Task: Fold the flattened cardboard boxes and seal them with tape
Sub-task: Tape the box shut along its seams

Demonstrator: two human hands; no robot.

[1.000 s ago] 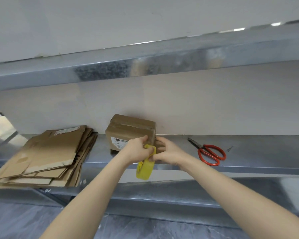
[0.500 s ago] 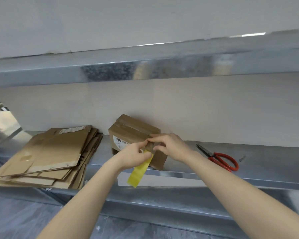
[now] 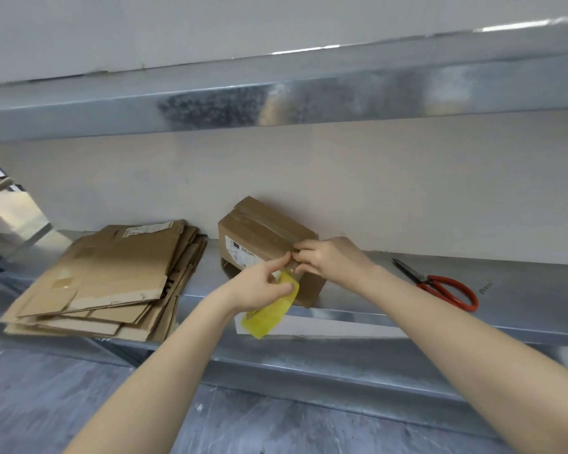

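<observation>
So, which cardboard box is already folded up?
The lone box right of the stack: it has its full shape, while the others lie flattened in that stack.

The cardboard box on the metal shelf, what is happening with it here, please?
A person is sealing the folded cardboard box on the metal shelf with tape. The left hand grips a yellow tape roll just below the box's near corner. The right hand grips that corner, where the tape meets the cardboard. A stack of flattened boxes lies to the left of it, not yet folded. Red-handled scissors lie on the shelf to the right, untouched.
</observation>
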